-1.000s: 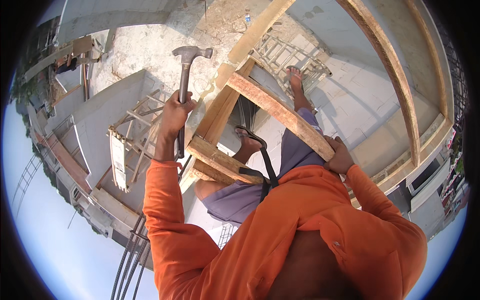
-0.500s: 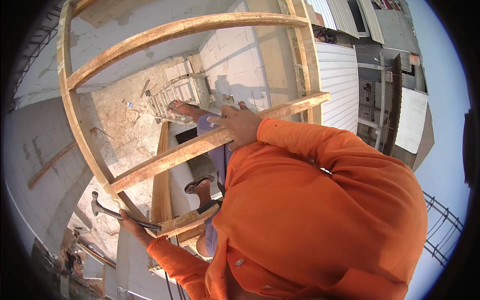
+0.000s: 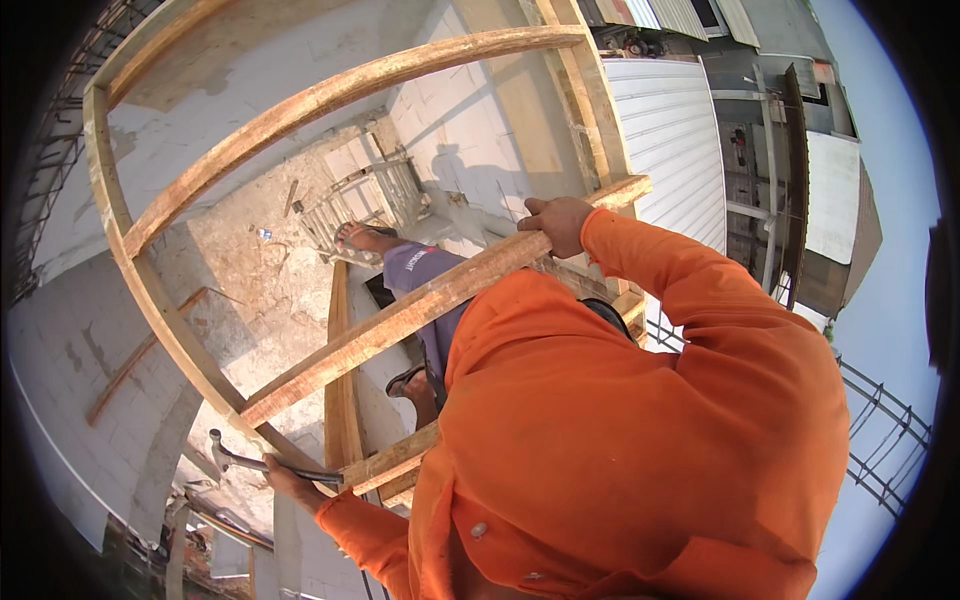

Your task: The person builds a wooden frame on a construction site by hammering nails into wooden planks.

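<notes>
My left hand (image 3: 290,484) is closed around the handle of a claw hammer (image 3: 246,461) at the lower left, beside the side beam of a timber frame. The hammer head points left, and its dark grip lies across the frame's corner. My right hand (image 3: 560,224) is wrapped over a wooden crossbeam (image 3: 390,312), near that beam's right end. This crossbeam slants in front of my body. Another crossbeam (image 3: 350,82) spans the frame farther off, and the side beam (image 3: 180,335) bends down the left.
Far below lies a rubble-strewn floor (image 3: 240,260) between grey block walls. My feet in sandals are on wooden supports, one by a slatted wooden rack (image 3: 350,200). White corrugated sheeting (image 3: 665,140) stands at the right, and rebar (image 3: 885,435) juts out at the lower right.
My right hand has slid right along the crossbeam toward its end. The left hand and hammer sit slightly lower and farther right in view, as the whole view has shifted.
</notes>
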